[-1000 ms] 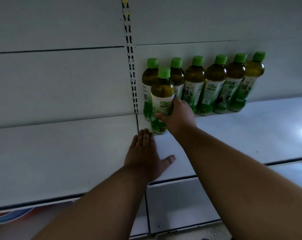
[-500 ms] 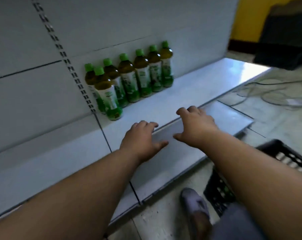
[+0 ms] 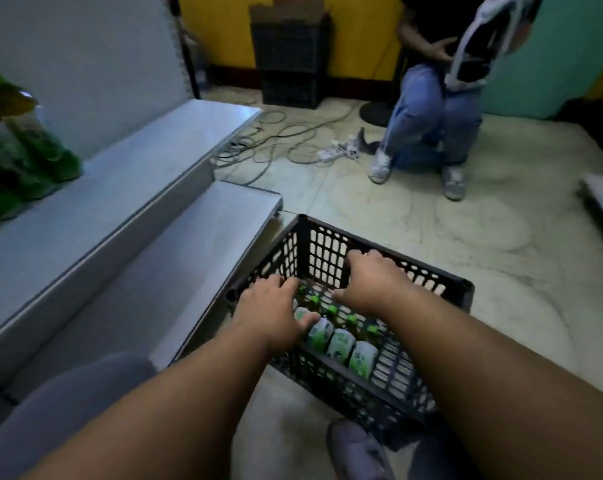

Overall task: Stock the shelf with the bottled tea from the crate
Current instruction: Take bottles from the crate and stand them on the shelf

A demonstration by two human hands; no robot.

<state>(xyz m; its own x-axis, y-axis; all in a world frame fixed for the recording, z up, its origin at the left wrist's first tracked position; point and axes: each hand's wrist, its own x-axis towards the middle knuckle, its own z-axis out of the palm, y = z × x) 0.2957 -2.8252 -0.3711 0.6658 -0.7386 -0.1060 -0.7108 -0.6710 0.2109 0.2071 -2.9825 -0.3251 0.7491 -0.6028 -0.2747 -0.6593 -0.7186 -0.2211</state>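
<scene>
Nearest us, our knee (image 3: 61, 403) shows below the left forearm and our shoe (image 3: 358, 452) sits on the floor (image 3: 500, 271) between the two arms, just short of the crate's near wall.

Our left hand (image 3: 270, 313) is over the near left part of the crate (image 3: 462, 289), fingers loosely spread and bent downward, the thumb lying against the white label of one bottle. We cannot tell whether it grips that bottle or only touches it. Our right hand (image 3: 369, 282) reaches further in, just right of the left hand, fingers curled down toward the far wall; what they hold, if anything, we cannot tell.

Under and just behind both hands lie the bottles (image 3: 341, 341), on their sides in a row on the crate's bottom, green caps pointing away from us, labels toward the near wall.

Left of the left hand run two shelves, the lower shelf (image 3: 203, 244) beside the crate and the upper shelf (image 3: 126, 181) beyond it. Far to the left on the upper one stand blurred shelf bottles (image 3: 33, 157), upright against the back panel.

Beyond the right hand, cables (image 3: 286, 140) sprawl on the floor, and a second person (image 3: 431, 116) crouches near a dark box (image 3: 289, 53) by the yellow wall.
</scene>
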